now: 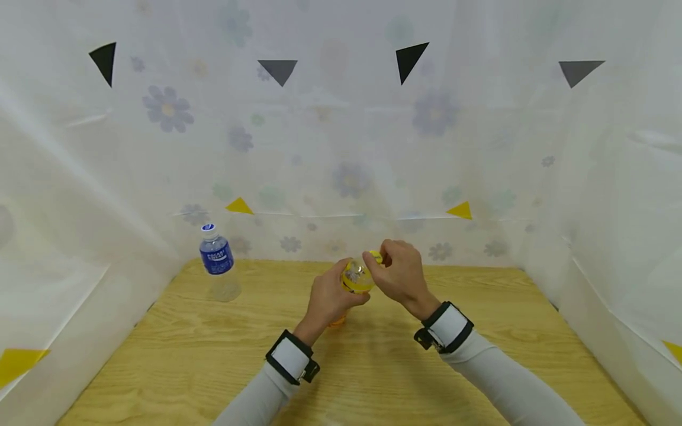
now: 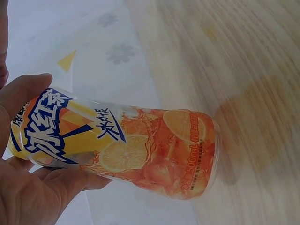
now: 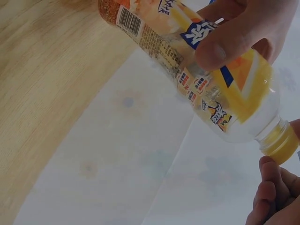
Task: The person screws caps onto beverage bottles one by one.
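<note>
The tea bottle (image 2: 154, 145) is clear, smooth plastic wrapped in a glossy yellow and orange sleeve printed with lemon slices and ice, rounded at the shoulder and narrowing to a short neck under a round yellow cap (image 3: 283, 143). The tabletop (image 1: 213, 361) is pale wood with a streaky grain, and the hanging sheet (image 1: 346, 136) behind it is thin, creased and white, printed with soft flowers and dotted with black, grey and yellow triangles. The tea bottle lies between the hands near the far middle of the table, leaning so that its cap points to the right. The left hand (image 1: 329, 299) grasps it round the upper body, fingers and thumb on opposite sides; the right hand (image 1: 399, 272), just to the right, pinches the cap between thumb and fingers. Its base is close to the wood (whether it touches, I cannot tell). Well apart, at the far left, a straight-sided clear bottle (image 1: 216, 260) with a blue label and a white screw top stands upright on the tabletop.
</note>
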`<state>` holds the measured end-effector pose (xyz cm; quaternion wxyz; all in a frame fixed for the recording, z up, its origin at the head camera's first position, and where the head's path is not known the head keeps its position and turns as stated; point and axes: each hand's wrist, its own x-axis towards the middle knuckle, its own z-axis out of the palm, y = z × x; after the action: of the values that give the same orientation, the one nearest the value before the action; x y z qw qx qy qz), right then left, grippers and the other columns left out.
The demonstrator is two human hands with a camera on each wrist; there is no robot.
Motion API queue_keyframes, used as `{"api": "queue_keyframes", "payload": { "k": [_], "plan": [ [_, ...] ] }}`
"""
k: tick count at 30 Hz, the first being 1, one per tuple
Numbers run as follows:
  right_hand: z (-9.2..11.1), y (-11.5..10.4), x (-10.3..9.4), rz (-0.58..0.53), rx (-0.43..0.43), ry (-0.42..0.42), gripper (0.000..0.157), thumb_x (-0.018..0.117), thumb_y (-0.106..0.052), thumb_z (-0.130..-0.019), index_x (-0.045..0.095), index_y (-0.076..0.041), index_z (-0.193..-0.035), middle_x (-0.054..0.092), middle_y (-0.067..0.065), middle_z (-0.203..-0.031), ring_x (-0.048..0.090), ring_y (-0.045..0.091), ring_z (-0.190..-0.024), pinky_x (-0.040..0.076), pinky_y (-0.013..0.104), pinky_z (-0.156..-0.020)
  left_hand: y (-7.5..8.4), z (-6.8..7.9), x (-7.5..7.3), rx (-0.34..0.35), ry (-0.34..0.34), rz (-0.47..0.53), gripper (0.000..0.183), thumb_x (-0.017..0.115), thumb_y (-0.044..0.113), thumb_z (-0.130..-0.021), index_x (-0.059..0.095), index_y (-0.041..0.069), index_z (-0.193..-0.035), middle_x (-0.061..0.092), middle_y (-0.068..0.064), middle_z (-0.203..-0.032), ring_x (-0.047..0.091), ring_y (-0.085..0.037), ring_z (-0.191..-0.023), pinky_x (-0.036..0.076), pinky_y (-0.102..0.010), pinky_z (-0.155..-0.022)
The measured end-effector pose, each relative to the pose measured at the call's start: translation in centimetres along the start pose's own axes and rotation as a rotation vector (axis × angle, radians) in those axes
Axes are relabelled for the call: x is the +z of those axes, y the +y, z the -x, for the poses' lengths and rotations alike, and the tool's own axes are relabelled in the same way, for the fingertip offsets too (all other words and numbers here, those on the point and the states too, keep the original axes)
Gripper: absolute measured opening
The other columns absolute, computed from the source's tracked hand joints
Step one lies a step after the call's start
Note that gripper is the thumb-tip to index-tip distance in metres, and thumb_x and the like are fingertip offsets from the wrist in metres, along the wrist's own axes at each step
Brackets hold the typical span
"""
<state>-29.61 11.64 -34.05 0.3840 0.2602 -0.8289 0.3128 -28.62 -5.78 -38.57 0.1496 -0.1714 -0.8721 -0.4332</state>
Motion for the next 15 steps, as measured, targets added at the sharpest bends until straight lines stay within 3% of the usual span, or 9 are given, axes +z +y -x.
{"api": "queue_keyframes", "payload": {
  "k": [15],
  "plan": [
    [0.33,-0.31,-0.65,0.047,0.110,-0.116,0.038,0.070,-0.032,-0.095,0.051,-0.011,-0.071,0.046,0.001,-0.062,0.039,0.013,-0.055,0.033,0.030,-0.056,0.07,-0.03,-0.14,-0.019,-0.027,0.016,0.073,0.088,0.032,-0.077,0.057,0.016,-0.141,0.072,-0.003,-0.108,0.066,-0.018,-0.090,0.053,-0.036,-0.074]
  ]
}}
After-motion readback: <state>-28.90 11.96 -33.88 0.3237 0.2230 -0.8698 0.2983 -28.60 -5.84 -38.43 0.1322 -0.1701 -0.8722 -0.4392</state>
